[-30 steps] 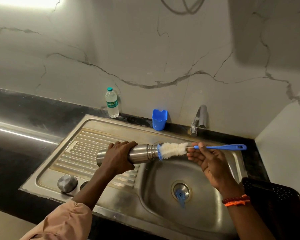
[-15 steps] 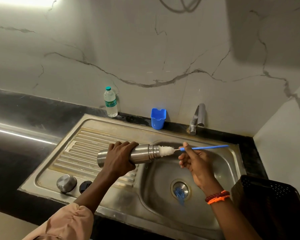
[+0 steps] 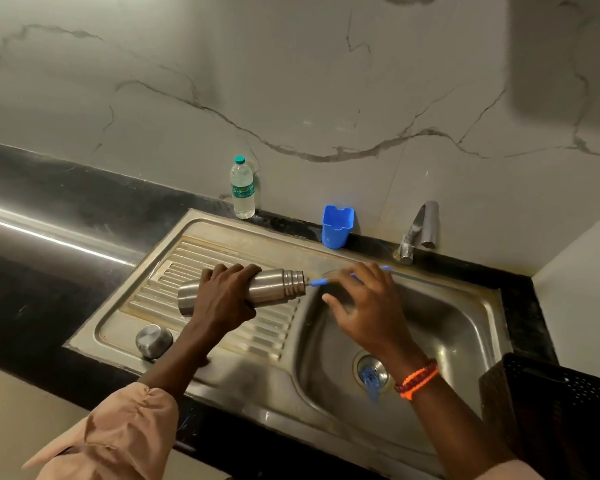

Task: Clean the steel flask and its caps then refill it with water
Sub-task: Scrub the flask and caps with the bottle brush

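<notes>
My left hand (image 3: pixel 224 299) grips the steel flask (image 3: pixel 274 289) and holds it sideways over the drainboard, mouth toward the basin. My right hand (image 3: pixel 368 303) holds the blue handle of the bottle brush (image 3: pixel 317 282) right at the flask's mouth. The white bristle head is hidden inside the flask. A steel cap (image 3: pixel 153 340) sits on the drainboard near its front left corner. A second, dark cap seen earlier beside it is hidden behind my left forearm.
The steel sink (image 3: pixel 440 327) has a blue stopper in its drain (image 3: pixel 370 374). A tap (image 3: pixel 418 230), a blue plastic cup (image 3: pixel 336 226) and a plastic water bottle (image 3: pixel 242 188) stand along the back wall. A black perforated basket (image 3: pixel 561 410) sits at the right on the black counter (image 3: pixel 49 209).
The brush has gone from mostly outside the flask to deep inside it; my right hand slid left up to the flask's mouth. The left hand keeps its grip.
</notes>
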